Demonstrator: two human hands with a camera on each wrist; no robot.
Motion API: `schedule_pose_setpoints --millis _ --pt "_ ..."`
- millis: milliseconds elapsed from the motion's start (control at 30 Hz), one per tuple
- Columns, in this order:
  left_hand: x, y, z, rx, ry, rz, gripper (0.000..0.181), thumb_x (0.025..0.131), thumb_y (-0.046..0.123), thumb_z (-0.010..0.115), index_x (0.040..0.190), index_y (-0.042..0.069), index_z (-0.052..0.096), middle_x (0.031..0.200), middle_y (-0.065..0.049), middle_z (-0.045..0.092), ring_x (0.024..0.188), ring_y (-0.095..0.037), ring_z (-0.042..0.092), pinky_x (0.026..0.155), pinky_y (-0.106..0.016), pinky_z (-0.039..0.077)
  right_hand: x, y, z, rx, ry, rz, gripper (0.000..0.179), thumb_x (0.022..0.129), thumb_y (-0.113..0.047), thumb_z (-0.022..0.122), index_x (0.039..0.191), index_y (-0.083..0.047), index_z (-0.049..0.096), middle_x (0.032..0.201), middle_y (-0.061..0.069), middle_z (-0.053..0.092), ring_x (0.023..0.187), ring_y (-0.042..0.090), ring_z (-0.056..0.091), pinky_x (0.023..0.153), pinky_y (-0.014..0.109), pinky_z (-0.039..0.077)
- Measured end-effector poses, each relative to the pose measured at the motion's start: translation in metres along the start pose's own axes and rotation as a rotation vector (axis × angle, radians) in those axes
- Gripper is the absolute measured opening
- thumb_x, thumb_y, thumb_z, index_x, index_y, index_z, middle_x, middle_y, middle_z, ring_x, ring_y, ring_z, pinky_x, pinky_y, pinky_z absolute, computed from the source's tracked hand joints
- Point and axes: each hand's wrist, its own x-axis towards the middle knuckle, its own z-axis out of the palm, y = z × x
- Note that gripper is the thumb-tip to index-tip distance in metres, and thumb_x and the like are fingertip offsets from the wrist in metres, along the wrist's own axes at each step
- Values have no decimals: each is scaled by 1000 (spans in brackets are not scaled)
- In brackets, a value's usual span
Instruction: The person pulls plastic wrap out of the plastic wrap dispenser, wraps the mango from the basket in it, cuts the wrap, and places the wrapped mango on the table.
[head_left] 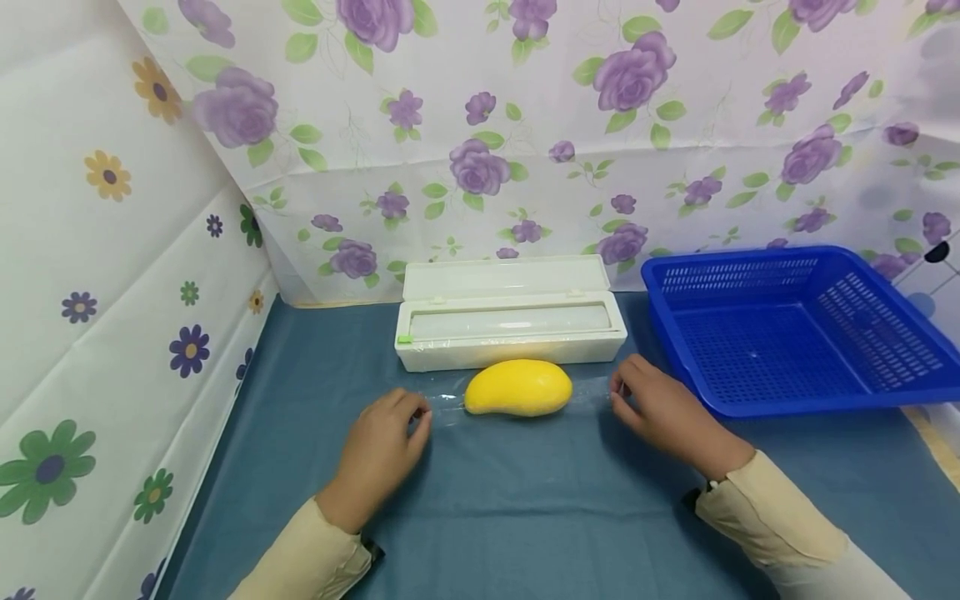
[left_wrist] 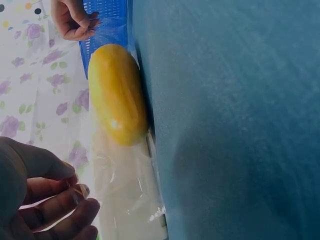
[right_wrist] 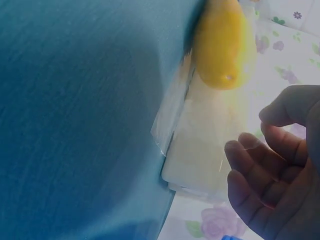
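While yellow fruit [head_left: 517, 388] sits between hands, clear film [head_left: 446, 402] shows past both its ends. Left hand [head_left: 385, 446] pinches one film end, right hand [head_left: 663, 408] other. Best pull evenly, ends level, so film won't fold, fruit won't roll. White box [head_left: 517, 352] ahead, between hands; blue basket [head_left: 825, 404] right of right hand.

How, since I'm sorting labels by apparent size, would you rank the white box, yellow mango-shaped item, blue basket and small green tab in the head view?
Largest to smallest:
1. blue basket
2. white box
3. yellow mango-shaped item
4. small green tab
No two look alike in size.
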Motion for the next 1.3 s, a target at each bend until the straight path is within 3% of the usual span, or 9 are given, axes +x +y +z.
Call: schedule_pose_setpoints --millis 433,867,1167,1300 --pt "14 3 0 -44 25 -48 5 90 13 74 88 10 71 83 -1 65 74 -15 60 67 -33 52 8 4 4 7 37 27 6 97 -15 61 97 -15 55 94 1 55 81 12 53 71 33 50" --pt "26 3 8 -44 7 -109 7 90 13 72 84 11 68 79 -1 63 68 -14 54 62 -30 46 23 8 14 34 67 120 8 96 -16 65 97 -12 58 97 5 57 86 19 56 75 37 51" --pt "30 2 12 -45 26 -116 8 88 10 70 81 11 67 74 -1 60 62 -14 50 57 -29 41 30 9 17 37 112 109 10 99 -15 61 104 -7 61 100 10 61 92 24 60 80 44 54" --pt "30 4 12 -44 14 -138 9 89 11 70 81 11 67 74 -1 59 62 -14 49 57 -29 40 33 2 17 81 147 5 22 100 -19 63 117 -6 63 111 10 64 104 27 61 92 49 52"
